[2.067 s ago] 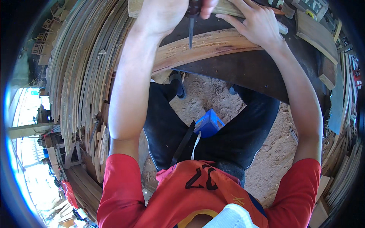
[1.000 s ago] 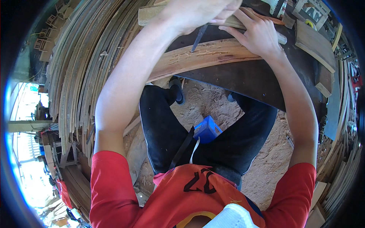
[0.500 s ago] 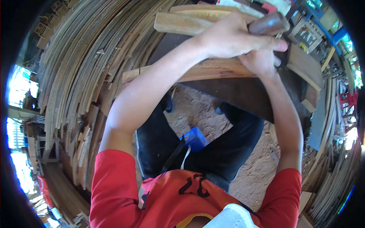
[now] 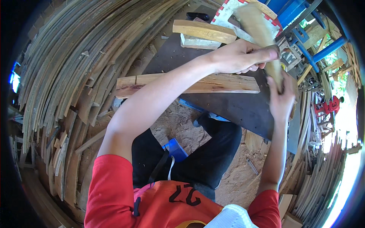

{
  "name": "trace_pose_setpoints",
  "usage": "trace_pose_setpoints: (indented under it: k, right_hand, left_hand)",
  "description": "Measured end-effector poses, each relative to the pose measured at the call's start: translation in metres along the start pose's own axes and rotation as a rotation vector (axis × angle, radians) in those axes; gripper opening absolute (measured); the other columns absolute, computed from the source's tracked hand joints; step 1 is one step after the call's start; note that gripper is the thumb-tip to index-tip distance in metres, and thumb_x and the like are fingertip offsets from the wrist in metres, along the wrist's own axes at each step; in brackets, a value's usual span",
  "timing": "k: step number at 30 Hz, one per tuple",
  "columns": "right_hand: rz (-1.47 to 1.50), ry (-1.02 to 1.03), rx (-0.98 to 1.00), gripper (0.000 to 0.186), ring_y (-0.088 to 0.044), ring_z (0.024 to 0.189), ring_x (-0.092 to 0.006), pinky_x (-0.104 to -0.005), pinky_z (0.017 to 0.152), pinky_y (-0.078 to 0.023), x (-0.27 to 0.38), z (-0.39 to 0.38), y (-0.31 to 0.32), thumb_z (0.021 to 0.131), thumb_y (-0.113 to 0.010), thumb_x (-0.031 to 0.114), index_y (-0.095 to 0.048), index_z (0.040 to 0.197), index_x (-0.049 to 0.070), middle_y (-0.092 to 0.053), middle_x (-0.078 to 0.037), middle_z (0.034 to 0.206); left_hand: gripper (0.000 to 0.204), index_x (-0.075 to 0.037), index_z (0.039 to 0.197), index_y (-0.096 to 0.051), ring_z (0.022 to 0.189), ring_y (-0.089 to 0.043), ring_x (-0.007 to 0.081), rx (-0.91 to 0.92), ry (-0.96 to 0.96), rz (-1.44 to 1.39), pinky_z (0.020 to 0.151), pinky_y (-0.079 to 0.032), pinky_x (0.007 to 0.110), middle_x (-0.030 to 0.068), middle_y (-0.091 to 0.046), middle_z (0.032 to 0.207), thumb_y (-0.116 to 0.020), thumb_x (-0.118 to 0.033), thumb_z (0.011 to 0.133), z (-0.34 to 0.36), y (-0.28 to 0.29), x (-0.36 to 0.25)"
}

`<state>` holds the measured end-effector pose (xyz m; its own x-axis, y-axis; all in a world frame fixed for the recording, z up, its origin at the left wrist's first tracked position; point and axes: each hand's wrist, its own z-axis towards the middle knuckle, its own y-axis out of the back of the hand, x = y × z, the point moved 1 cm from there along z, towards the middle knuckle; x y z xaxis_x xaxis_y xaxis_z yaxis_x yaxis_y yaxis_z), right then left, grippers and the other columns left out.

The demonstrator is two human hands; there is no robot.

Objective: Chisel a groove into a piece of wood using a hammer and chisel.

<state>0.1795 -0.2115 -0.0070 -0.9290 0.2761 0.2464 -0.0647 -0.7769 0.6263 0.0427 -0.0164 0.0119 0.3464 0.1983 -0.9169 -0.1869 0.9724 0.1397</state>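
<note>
Tool-handling step, seemingly: left hand clenches brown handle, right hand grips blurred wooden stick; next move likely needs control.

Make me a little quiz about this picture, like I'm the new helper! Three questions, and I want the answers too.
1. True or false: the left hand is lying flat on the dark tabletop.
2. The right hand grips something long and blurred. Which is it? A) a metal pipe, B) a piece of wood, C) a rope.
3. Fill in the blank: the left forearm passes over a long wooden ____ that rests on the dark tabletop.

Key:
1. False; it is raised, curled around a brown handle.
2. B.
3. Board.
</note>
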Motion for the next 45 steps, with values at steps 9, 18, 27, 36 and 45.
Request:
trace_pose_setpoints:
  k: [9,18,27,36,45]
  right_hand:
    - [0.704,-0.642,0.122,0.038,-0.055,0.055,-0.0106,-0.0251,0.047,-0.045,0.047,-0.089,0.073,0.087,-0.074,0.000,-0.052,0.117,0.002,-0.059,-0.005,0.086]
    - [0.522,-0.659,0.123,0.028,-0.052,0.046,-0.0116,-0.0276,0.039,-0.042,0.049,-0.112,0.062,0.090,-0.068,0.004,-0.054,0.113,0.001,-0.057,-0.006,0.072]
    - [0.584,-0.868,0.103,0.031,-0.049,0.043,-0.0148,-0.0298,0.038,-0.041,0.027,-0.157,0.063,0.092,-0.064,0.006,-0.046,0.116,0.003,-0.051,-0.007,0.066]
    - [0.500,-0.798,0.026,0.024,-0.048,0.045,-0.0134,-0.0278,0.039,-0.041,0.032,-0.161,0.058,0.091,-0.061,0.001,-0.049,0.110,0.003,-0.055,-0.007,0.073]
    - [0.671,-0.958,-0.277,0.031,-0.051,0.047,-0.0120,-0.0274,0.039,-0.041,0.032,-0.157,0.049,0.088,-0.068,-0.002,-0.045,0.109,0.002,-0.054,-0.005,0.073]
  left_hand:
    - [0.038,-0.002,0.104,-0.070,0.069,-0.047,0.0080,0.073,-0.113,0.239,0.062,-0.041,0.028,-0.0002,-0.057,0.072,-0.073,-0.038,0.094,0.013,-0.005,0.027]
    - [0.048,-0.001,0.104,-0.074,0.077,-0.069,0.0266,0.055,-0.089,0.324,0.074,-0.052,0.038,0.0183,-0.072,0.083,-0.075,-0.044,0.084,0.015,-0.013,0.049]
    - [0.039,0.002,0.093,-0.072,0.077,-0.070,0.0338,0.106,0.019,0.403,0.073,-0.052,0.043,0.0210,-0.070,0.079,-0.075,-0.035,0.083,0.007,-0.028,0.037]
    - [0.040,0.001,0.093,-0.075,0.085,-0.071,0.0331,0.191,0.097,0.442,0.079,-0.054,0.043,0.0207,-0.073,0.089,-0.076,-0.036,0.077,0.008,-0.032,0.047]
    - [0.040,0.001,0.095,-0.075,0.087,-0.072,0.0293,0.235,0.134,0.431,0.078,-0.054,0.041,0.0183,-0.074,0.090,-0.077,-0.035,0.076,0.012,-0.028,0.059]
